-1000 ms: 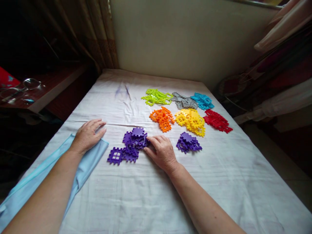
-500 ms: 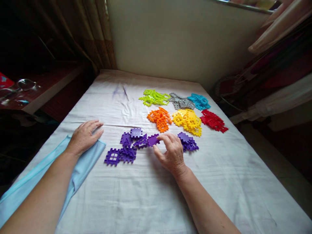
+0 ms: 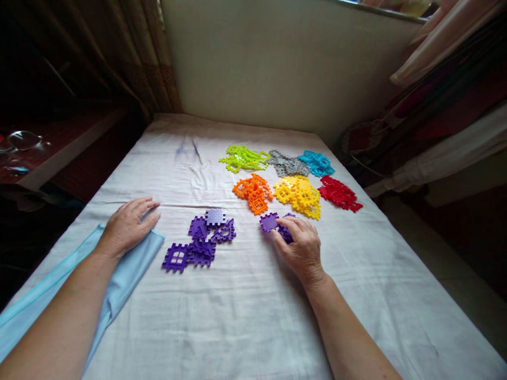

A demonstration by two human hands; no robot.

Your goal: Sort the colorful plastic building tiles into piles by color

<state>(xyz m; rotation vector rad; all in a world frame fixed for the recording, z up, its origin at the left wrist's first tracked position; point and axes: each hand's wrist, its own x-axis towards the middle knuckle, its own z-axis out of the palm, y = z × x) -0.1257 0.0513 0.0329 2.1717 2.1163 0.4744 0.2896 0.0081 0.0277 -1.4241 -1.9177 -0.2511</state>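
Between the thumb and fingers of my right hand (image 3: pixel 299 245) is a flat purple building tile (image 3: pixel 269 222) with notched edges. Just behind those fingers lies a small purple pile (image 3: pixel 287 234), partly hidden by the hand. To the left, a looser group of purple tiles (image 3: pixel 201 250) is spread on the cloth, among them a window-shaped tile (image 3: pixel 176 257) and a brick-patterned tile (image 3: pixel 215 217). My left hand (image 3: pixel 129 224) rests palm down with fingers stretched out, partly over a light blue cloth (image 3: pixel 134 274), and holds nothing.
Piles sorted by colour lie farther back: lime green (image 3: pixel 243 158), grey (image 3: pixel 288 163), blue (image 3: pixel 316 163), orange (image 3: pixel 254 193), yellow (image 3: pixel 299 195) and red (image 3: pixel 340 193). A white sheet (image 3: pixel 222 327) covers the table. Eyeglasses (image 3: pixel 24 140) sit on a dark side table at left.
My right hand has carried the purple tile rightward, from beside the loose purple group to the small purple pile. My left hand stays resting; the view has shifted slightly.
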